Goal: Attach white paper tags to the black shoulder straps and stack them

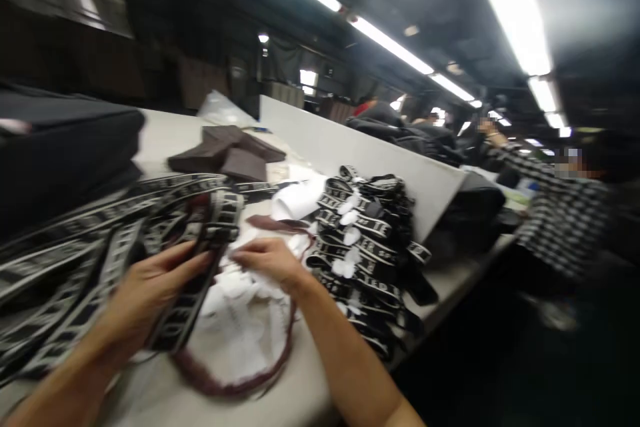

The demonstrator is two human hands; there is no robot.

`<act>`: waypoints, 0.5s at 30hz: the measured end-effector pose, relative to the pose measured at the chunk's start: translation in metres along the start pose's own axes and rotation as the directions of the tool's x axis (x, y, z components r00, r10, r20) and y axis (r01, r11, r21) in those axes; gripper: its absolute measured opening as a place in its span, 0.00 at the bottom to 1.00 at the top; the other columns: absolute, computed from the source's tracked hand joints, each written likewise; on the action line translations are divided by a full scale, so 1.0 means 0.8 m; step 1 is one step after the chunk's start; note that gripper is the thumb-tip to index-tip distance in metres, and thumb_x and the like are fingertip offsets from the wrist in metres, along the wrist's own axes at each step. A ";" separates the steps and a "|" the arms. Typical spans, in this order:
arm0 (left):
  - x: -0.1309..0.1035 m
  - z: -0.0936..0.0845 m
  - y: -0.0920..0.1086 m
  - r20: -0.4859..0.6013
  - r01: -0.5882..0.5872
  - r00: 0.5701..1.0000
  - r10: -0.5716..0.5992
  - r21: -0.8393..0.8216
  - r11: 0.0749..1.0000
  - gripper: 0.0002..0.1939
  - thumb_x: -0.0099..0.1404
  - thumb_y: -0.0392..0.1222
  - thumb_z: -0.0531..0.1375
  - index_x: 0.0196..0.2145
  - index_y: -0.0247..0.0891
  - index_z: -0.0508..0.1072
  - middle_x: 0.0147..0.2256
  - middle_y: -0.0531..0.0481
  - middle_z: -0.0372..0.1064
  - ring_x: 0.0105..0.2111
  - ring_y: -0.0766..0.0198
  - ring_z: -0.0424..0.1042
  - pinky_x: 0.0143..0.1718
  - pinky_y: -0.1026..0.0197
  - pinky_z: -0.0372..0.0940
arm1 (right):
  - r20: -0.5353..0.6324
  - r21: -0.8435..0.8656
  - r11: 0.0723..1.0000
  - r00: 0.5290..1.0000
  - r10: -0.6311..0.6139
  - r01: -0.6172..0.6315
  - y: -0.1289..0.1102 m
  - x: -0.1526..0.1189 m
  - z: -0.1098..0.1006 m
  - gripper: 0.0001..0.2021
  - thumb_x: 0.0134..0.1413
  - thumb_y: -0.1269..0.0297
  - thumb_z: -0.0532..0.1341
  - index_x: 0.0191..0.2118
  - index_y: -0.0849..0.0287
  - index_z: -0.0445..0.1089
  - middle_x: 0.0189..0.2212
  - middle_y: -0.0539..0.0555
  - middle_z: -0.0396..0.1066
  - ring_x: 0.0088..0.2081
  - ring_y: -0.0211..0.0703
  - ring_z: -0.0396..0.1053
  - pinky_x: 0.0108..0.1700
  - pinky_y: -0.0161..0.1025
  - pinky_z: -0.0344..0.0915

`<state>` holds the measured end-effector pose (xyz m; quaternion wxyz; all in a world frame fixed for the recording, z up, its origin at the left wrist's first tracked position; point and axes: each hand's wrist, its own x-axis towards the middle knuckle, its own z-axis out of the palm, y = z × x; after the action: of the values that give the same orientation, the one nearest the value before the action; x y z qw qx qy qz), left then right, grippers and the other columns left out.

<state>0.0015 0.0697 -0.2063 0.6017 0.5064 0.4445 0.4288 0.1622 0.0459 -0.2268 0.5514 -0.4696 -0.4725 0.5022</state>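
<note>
My left hand (pixel 155 283) is closed around a black strap with white lettering (pixel 183 313), folded into a loop near the middle left. Just right of it, the fingertips of my right hand (pixel 267 259) are pinched together above white paper pieces (pixel 240 320); what they hold, if anything, is too blurred to tell. A dark red cord or strip (pixel 225 387) curves below both hands. Many lettered straps (pixel 55 280) spread out on the left. To the right stands a pile of folded lettered straps (pixel 370 240) with white tags.
The pale table (pixel 165 390) has a white upright panel (pixel 350 140) along its back. Dark brown folded pieces (pixel 230 153) and a black bag-like item (pixel 65 153) lie behind the straps. A person in a checked shirt (pixel 565 213) is at the right, beside black items (pixel 460 220).
</note>
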 end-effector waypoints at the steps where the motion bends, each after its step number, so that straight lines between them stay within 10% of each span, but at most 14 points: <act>1: -0.003 -0.013 -0.004 0.059 -0.056 0.997 0.055 0.017 0.998 0.29 0.49 0.46 0.73 0.48 0.35 0.75 0.37 0.48 0.76 0.31 0.64 0.73 0.30 0.68 0.66 | -0.030 0.000 1.000 0.999 -0.023 0.023 0.005 0.004 0.001 0.13 0.39 0.58 0.71 0.29 0.63 0.75 0.22 0.48 0.70 0.22 0.30 0.62 0.26 0.29 0.60; 9: 0.000 -0.016 -0.015 0.213 -0.205 0.958 0.192 0.043 0.978 0.58 0.57 0.40 0.68 0.69 0.42 0.30 0.43 0.43 0.76 0.36 0.60 0.75 0.37 0.62 0.68 | 0.079 -0.004 0.987 0.984 -0.161 0.162 0.028 0.019 0.000 0.15 0.42 0.55 0.67 0.21 0.61 0.67 0.18 0.49 0.63 0.18 0.30 0.54 0.19 0.31 0.51; 15: -0.006 -0.025 -0.005 0.275 -0.219 0.941 0.197 0.052 0.974 0.58 0.54 0.40 0.68 0.69 0.34 0.33 0.38 0.43 0.76 0.33 0.60 0.74 0.33 0.63 0.67 | 0.119 -0.059 0.986 0.982 -0.150 0.157 0.018 0.014 -0.005 0.15 0.39 0.59 0.69 0.15 0.63 0.68 0.15 0.49 0.62 0.20 0.30 0.53 0.24 0.32 0.50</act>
<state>-0.0187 0.0691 -0.2114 0.5861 0.6282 0.3203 0.3990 0.1651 0.0579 -0.2413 0.5442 -0.4206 -0.5549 0.4680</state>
